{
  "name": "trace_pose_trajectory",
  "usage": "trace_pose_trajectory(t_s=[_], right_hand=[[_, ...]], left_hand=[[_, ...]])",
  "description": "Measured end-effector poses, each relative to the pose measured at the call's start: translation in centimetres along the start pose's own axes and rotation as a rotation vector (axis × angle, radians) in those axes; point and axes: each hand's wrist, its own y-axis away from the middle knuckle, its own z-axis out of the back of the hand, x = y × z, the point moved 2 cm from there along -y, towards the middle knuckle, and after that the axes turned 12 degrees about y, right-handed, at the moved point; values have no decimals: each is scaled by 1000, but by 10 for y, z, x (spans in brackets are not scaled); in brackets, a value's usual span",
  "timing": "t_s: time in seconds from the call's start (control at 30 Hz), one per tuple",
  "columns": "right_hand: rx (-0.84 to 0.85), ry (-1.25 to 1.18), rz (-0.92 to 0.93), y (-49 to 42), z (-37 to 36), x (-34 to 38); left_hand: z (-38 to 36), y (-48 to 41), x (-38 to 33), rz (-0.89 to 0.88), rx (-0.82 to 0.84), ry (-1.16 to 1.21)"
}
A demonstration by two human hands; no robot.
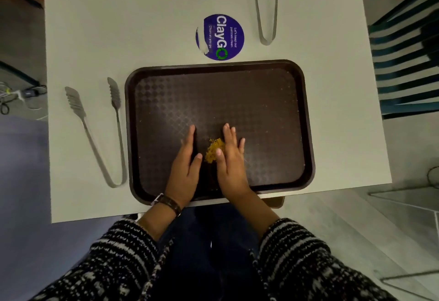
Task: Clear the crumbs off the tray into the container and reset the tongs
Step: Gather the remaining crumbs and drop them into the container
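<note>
A dark brown tray (261, 91) lies on the white table, its near edge at the table's front. A small heap of yellow crumbs (213, 150) sits on the tray's near middle. My left hand (186, 163) stands on edge just left of the heap, fingers straight. My right hand (231, 158) lies just right of the heap, fingers straight, thumb at the crumbs. Neither hand holds anything. One pair of metal tongs (99, 134) lies left of the tray. A second pair of tongs (266, 8) lies at the far right, partly cut off.
A round purple sticker (219, 37) is on the white table (95, 27) beyond the tray. A brown object (276, 202) peeks out under the table's near edge. A slatted dark chair (403, 63) stands to the right. Cables (14, 96) lie on the floor at left.
</note>
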Motion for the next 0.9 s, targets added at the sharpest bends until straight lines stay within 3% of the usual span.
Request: trace_pose_trajectory(t_s=[0.13,0.33,0.47,0.77,0.9], right_hand=[[41,-113,-17,5,4,4],[-174,384,311,11,23,-8],[-362,565,456,13,34,-3],[83,703,161,3,19,22],[158,740,140,14,-1,23]], left_hand=[[1,5,0,3,60,-11],[12,3,0,9,15,6],[22,3,-1,11,0,-30],[38,3,-14,-45,28,-37],[40,6,-13,-45,70,-52]])
